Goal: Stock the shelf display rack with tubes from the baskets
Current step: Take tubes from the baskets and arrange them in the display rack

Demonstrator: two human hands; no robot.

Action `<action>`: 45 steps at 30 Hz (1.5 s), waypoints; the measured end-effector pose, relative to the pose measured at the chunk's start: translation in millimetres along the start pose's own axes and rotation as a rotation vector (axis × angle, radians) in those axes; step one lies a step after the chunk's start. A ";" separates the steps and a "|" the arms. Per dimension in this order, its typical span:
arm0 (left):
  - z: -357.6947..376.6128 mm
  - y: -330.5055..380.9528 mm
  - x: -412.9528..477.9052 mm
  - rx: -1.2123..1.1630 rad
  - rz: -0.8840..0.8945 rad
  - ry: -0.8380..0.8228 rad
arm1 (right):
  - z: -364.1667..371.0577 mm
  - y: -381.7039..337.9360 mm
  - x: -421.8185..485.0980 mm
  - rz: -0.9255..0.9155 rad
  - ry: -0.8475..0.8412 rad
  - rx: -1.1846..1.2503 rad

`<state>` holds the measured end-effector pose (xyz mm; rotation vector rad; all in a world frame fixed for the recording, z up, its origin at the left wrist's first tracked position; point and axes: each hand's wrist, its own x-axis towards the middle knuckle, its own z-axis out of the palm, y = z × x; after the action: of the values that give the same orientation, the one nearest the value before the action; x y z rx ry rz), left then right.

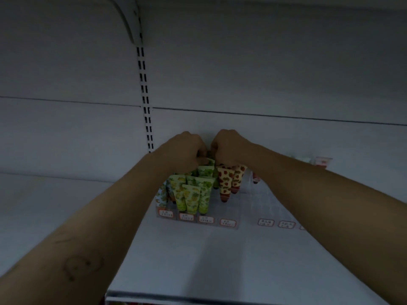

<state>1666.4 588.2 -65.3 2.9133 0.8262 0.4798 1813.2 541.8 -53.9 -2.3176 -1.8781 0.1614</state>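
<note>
You're pinching tube (206,169) with left hand (187,150) at rack (233,209) rear; right hand (229,148) curling, grip unclear. Tube seeming light, squashy: be taking crimped end.

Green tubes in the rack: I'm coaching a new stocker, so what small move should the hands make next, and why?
Probably press the green tube down into its back slot, then let go. The left hand pinches its top edge, the right hand is curled close beside it, and it stands at the back of the clear rack, behind the other green tubes.
</note>
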 end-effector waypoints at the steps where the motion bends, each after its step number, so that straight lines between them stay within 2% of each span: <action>1: 3.5 0.6 -2.8 0.006 -0.020 0.024 | 1.1 2.4 -1.8 0.009 0.011 0.014; 4: 7.7 2.3 -12.0 -0.002 -0.054 0.080 | 0.2 8.2 -12.1 -0.005 0.043 0.041; 7: 6.3 5.8 -19.7 0.086 -0.063 0.017 | -10.4 9.3 -28.3 -0.025 -0.021 0.025; 10: -2.5 13.1 -31.8 0.130 -0.093 -0.065 | -26.3 11.8 -47.8 -0.059 0.074 0.065; 12: -9.7 20.7 -44.5 0.143 -0.093 -0.051 | -32.0 14.2 -69.4 -0.089 0.147 0.102; 17: -16.9 47.5 -94.4 0.162 -0.096 0.028 | -22.6 7.0 -138.9 -0.136 0.161 0.150; 23: 3.2 87.5 -172.3 0.245 -0.123 0.069 | 32.5 -6.5 -223.2 -0.256 0.290 0.098; 29: 49.6 111.6 -251.1 0.258 -0.017 0.066 | 114.4 -12.8 -286.4 -0.294 0.338 0.136; 31: 72.9 116.8 -268.9 0.249 -0.006 -0.011 | 141.3 -13.2 -301.0 -0.285 0.235 0.144; 36: 146.6 123.5 -305.0 0.183 -0.163 -0.315 | 224.9 -0.5 -322.7 -0.136 -0.255 0.134; 41: 218.1 112.6 -338.5 0.060 -0.329 -0.635 | 289.1 12.4 -329.3 -0.107 -0.412 0.078; 45: 258.7 100.8 -356.0 0.049 -0.368 -0.787 | 339.1 11.6 -329.8 -0.078 -0.565 0.095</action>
<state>1511.9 319.3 -393.4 2.5203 1.1620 -0.6731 1694.6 234.4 -393.6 -2.2868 -2.1263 0.9609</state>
